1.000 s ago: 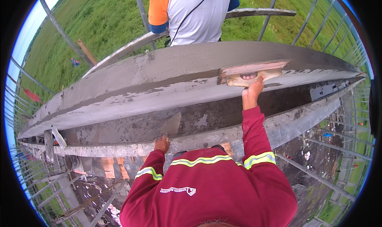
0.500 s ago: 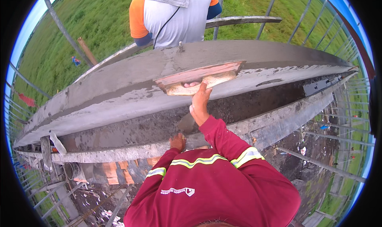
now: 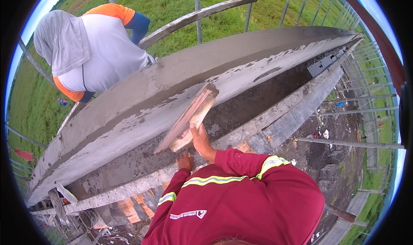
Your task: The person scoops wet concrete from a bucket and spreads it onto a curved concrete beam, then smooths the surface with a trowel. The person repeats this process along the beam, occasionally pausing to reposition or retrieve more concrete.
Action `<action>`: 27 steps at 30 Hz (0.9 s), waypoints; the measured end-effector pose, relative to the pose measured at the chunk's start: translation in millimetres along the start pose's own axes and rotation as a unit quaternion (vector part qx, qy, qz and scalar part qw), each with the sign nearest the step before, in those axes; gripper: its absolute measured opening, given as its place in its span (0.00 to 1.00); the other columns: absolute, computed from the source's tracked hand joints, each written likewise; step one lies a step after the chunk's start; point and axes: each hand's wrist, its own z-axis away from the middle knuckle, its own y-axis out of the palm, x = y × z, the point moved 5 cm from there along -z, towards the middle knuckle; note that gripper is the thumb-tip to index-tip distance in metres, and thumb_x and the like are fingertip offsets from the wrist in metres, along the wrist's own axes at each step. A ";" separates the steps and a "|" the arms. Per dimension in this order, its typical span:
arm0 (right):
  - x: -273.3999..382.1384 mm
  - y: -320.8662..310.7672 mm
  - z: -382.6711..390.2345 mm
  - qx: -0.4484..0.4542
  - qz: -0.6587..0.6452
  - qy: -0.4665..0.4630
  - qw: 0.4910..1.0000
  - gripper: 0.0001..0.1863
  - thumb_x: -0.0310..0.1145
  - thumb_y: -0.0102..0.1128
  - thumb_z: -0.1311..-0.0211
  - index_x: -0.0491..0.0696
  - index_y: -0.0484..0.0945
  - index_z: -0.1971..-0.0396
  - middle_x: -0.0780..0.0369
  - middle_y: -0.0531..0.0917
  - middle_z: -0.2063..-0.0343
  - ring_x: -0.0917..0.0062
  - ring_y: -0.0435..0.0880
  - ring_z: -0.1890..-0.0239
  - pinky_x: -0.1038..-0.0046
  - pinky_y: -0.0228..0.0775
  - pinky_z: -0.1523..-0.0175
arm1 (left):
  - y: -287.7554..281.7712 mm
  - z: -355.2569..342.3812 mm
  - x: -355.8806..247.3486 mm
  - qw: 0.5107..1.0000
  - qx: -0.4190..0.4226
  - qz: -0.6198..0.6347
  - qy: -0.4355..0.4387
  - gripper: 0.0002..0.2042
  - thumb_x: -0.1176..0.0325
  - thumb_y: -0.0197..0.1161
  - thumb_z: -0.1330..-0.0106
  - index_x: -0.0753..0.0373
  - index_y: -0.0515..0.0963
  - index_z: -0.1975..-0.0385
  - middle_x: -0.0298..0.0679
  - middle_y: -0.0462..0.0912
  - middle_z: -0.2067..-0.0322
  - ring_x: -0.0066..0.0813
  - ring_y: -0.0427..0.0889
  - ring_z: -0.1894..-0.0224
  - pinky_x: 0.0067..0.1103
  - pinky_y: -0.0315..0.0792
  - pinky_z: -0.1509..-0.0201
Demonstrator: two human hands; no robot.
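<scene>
My right hand is closed around the handle of a wooden float. The float is tilted up on a slant, its board over the channel and in front of the pale inner face of the concrete wall. My left hand leans on the near rim of the channel, just below the float's lower end. Its fingers lie stretched over the concrete and hold no tool. Damp grey mortar covers the top of the wall, with dark splashes down its inner side.
A co-worker in a white and orange shirt leans over beyond the wall at left. Wet patches lie in the channel. Metal poles and a wooden rail stand behind; debris-strewn ground lies far below at right.
My right hand has drawn the float down off the wall's upper edge toward me and turned it steeper. The view has swung right, so the co-worker appears farther left. My left hand stays on the rim.
</scene>
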 end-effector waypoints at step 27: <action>262.0 -24.2 -104.3 0.046 0.581 -0.250 0.774 0.24 0.33 0.50 0.35 0.27 0.71 0.48 0.36 0.81 0.68 0.43 0.81 0.61 0.50 0.72 0.51 | -15.2 2.4 -9.0 0.999 -0.015 0.050 -0.015 0.24 0.48 0.53 0.30 0.60 0.65 0.45 0.56 0.80 0.54 0.56 0.79 0.49 0.54 0.59 0.41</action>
